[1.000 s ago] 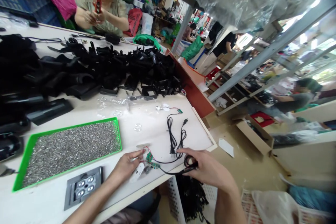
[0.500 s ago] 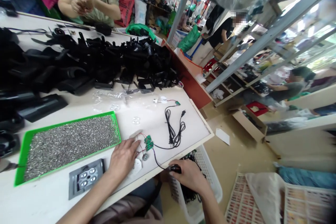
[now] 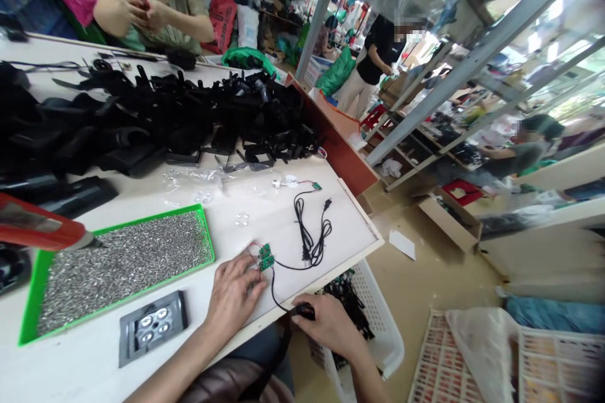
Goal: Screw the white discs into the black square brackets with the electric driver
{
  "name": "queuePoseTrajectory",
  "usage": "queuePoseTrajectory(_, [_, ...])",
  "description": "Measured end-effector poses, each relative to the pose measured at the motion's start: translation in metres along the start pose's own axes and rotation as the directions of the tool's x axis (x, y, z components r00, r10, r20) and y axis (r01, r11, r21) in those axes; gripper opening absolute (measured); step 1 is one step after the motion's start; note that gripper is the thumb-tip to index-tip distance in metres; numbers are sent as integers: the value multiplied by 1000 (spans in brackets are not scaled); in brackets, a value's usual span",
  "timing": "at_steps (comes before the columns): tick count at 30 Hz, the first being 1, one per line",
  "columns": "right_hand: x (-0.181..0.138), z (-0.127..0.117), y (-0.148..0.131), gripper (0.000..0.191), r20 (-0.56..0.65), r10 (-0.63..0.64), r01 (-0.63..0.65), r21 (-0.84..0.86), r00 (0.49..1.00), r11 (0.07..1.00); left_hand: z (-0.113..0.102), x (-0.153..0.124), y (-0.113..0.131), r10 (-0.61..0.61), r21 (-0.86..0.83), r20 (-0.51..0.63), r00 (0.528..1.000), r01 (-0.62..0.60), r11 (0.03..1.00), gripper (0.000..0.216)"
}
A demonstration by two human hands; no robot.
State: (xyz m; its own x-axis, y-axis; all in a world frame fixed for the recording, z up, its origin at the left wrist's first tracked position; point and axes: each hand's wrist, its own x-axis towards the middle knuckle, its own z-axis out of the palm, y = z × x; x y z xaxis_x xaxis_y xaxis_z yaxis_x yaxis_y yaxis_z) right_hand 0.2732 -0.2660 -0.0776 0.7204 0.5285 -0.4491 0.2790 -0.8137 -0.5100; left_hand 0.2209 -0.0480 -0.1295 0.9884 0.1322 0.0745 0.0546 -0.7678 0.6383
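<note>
My left hand [image 3: 232, 293] lies palm down on the white table [image 3: 293, 227] near its front edge, fingers curled over small parts by a green circuit board [image 3: 265, 257] with red wires. My right hand [image 3: 326, 324] sits at the table's front edge, closed on the black end of a cable [image 3: 302, 311] that runs up to the board. A coiled black cable [image 3: 312, 233] lies just beyond the board.
A green tray of small screws [image 3: 118, 261] and a grey fixture [image 3: 151, 326] lie left of my hands. A pile of black plastic parts [image 3: 155, 116] fills the far table. A red tool [image 3: 42, 230] enters from the left. A white basket [image 3: 373, 334] stands below. Other people work nearby.
My right hand has dropped from above the table to its front edge, pulling the cable end along. My left hand has settled flat by the board. A red tool has appeared at left.
</note>
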Motion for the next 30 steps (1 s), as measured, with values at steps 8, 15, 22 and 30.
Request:
queuePoseTrajectory(8, [4, 6, 7, 25, 27, -44, 43, 47, 999, 998, -37, 27, 32, -199, -419, 219, 955, 276, 865, 45])
queuePoseTrajectory(15, [4, 9, 2, 27, 49, -25, 20, 102, 998, 995, -23, 118, 69, 5, -362, 257, 966, 92, 928, 39])
queuePoseTrajectory(22, [-2, 15, -9, 21, -3, -93, 90, 265, 996, 960, 33, 211, 97, 61, -230, 348, 936, 23, 973, 29])
queuePoseTrajectory(30, [-6, -34, -11, 18, -173, -161, 196, 212, 972, 957, 11, 219, 83, 34, 3, 417, 908, -39, 999, 25])
